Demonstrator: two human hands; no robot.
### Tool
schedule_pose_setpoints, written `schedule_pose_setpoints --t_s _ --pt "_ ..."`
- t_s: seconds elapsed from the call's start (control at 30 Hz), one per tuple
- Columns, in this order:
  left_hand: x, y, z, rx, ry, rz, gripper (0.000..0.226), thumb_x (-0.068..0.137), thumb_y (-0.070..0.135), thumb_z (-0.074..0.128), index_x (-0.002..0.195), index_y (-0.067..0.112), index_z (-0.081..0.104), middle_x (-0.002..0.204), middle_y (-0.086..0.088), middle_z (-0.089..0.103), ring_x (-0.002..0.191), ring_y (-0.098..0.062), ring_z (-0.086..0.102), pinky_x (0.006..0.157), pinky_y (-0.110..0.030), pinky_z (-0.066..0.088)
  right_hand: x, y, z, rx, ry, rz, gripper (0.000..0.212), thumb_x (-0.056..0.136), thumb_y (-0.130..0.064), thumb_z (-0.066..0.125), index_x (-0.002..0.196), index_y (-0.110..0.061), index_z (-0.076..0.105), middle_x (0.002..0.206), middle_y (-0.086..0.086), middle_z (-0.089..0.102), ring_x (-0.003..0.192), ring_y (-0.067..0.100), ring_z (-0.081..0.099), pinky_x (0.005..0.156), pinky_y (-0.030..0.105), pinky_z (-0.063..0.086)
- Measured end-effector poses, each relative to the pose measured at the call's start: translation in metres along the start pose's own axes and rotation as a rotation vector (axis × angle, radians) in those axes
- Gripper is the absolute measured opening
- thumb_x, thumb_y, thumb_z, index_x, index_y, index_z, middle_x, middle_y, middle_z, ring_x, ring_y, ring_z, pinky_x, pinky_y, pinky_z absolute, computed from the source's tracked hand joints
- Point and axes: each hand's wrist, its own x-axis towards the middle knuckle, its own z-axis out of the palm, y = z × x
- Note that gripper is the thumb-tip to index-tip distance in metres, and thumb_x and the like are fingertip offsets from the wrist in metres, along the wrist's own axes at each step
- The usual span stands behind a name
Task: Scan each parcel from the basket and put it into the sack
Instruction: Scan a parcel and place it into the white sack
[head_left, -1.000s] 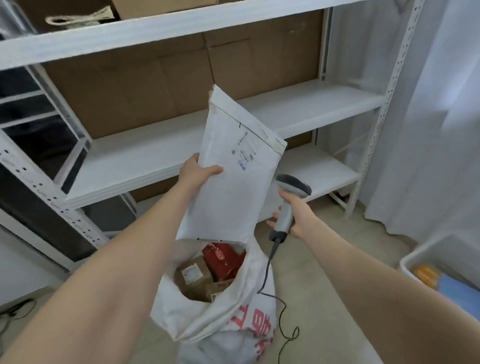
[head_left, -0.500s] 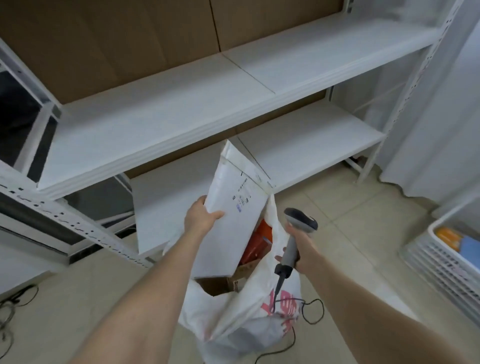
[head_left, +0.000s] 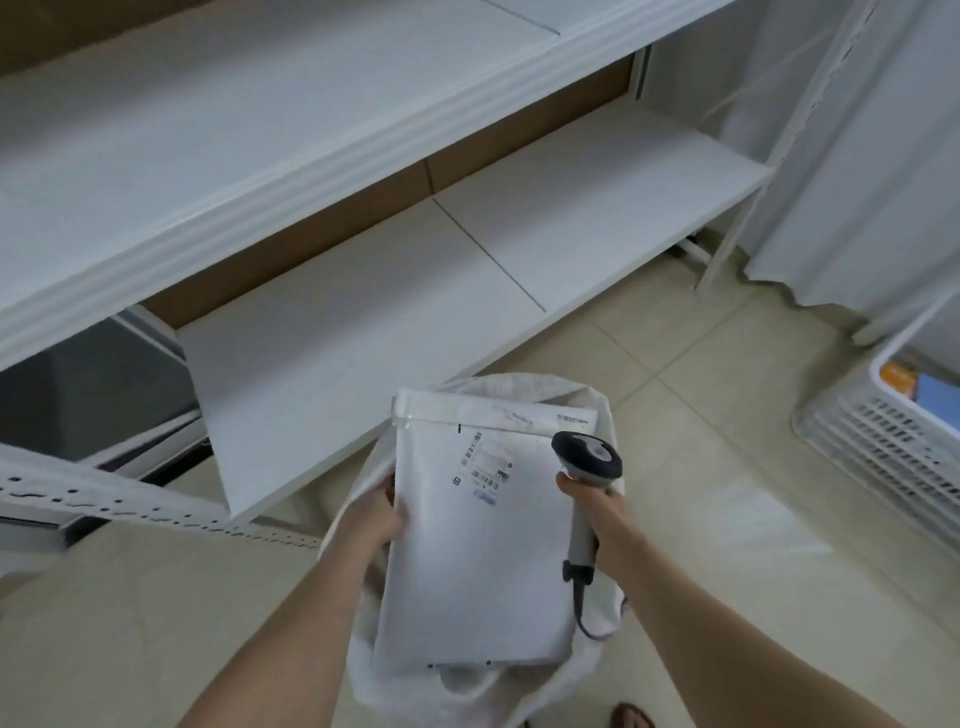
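Sack-wise we're mid-job. The floppy, crinkled white plastic sack stands open on the floor. Off to the right, the white slatted plastic basket shows something orange and something blue, so we'd guess more parcels are left. The flat white padded mailer parcel is smooth, barcode label up, and lies across the sack's mouth, not yet dropped. Our left hand grips its left edge, thumb on top. Our right hand is wrapped round the grey corded handheld scanner, whose head sits over the parcel's top right corner.
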Motion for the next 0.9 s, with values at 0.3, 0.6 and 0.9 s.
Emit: schedule_pose_setpoints --t_s 0.3,0.6,0.9 --pt "0.04 -0.009 -0.016 0.419 0.588 0.149 0.055 0.083 0.002 0.052 0.135 0.013 0.039 0.124 -0.013 0.044 0.109 -0.03 0.046 0.083 -0.037 0.04 0.02 0.027 0.093 -0.293 -0.103 -0.32 0.032 0.067 -0.035 0.077 0.097 -0.025 0.07 0.105 -0.008 0.07 0.103 0.013 0.063 0.09 0.026 0.049" --pt "0.087 0.006 -0.036 -0.474 0.505 0.131 0.031 0.099 0.027 0.041 0.087 0.008 0.063 0.09 -0.01 0.063 0.088 -0.029 0.058 0.071 -0.029 0.04 0.037 0.076 0.154 -1.282 -0.234 -0.321 0.065 0.084 -0.05 0.061 0.144 -0.038 0.039 0.162 -0.019 -0.006 0.145 0.038 -0.024 0.113 0.068 0.007" --pt "0.061 -0.001 -0.101 -0.945 0.881 0.208 0.027 0.101 0.018 0.039 0.096 0.01 0.064 0.09 -0.003 0.059 0.084 -0.022 0.055 0.075 -0.025 0.042 0.052 0.073 0.192 -1.304 -0.343 -0.113 0.068 0.077 -0.053 0.064 0.137 -0.03 0.041 0.155 0.0 0.013 0.148 0.027 -0.012 0.106 0.075 0.005"
